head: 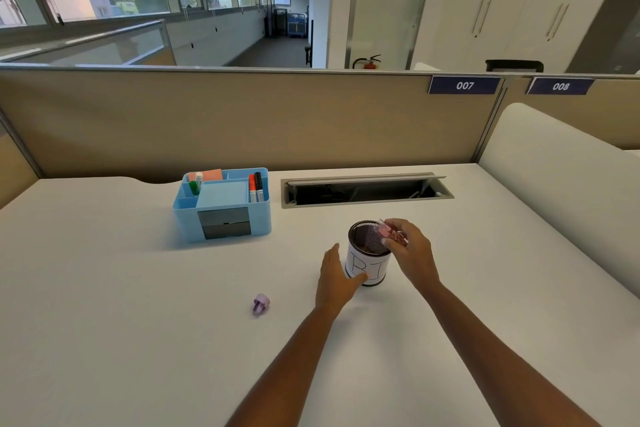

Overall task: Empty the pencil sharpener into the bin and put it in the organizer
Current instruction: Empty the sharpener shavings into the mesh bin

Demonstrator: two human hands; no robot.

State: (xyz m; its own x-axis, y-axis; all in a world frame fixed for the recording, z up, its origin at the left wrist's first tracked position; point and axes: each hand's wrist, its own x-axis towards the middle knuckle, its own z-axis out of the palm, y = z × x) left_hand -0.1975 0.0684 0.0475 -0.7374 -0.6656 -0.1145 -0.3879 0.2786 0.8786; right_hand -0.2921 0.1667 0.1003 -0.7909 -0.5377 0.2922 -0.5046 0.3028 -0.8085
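Note:
A small black mesh bin (367, 239) wrapped in white paper with handwritten letters stands mid-desk. My left hand (335, 277) grips its lower left side. My right hand (410, 250) holds the clear pink shavings case of the pencil sharpener (390, 231) tilted over the bin's right rim. The purple sharpener piece (260, 303) lies on the desk to the left, apart from both hands. The light blue organizer (221, 204) sits further back on the left, with markers, a glue stick and sticky notes in its compartments.
A white desk (138, 322) is bounded by a beige partition (242, 121) at the back. An open cable tray (367, 189) lies behind the bin. A white curved divider (561, 184) rises on the right.

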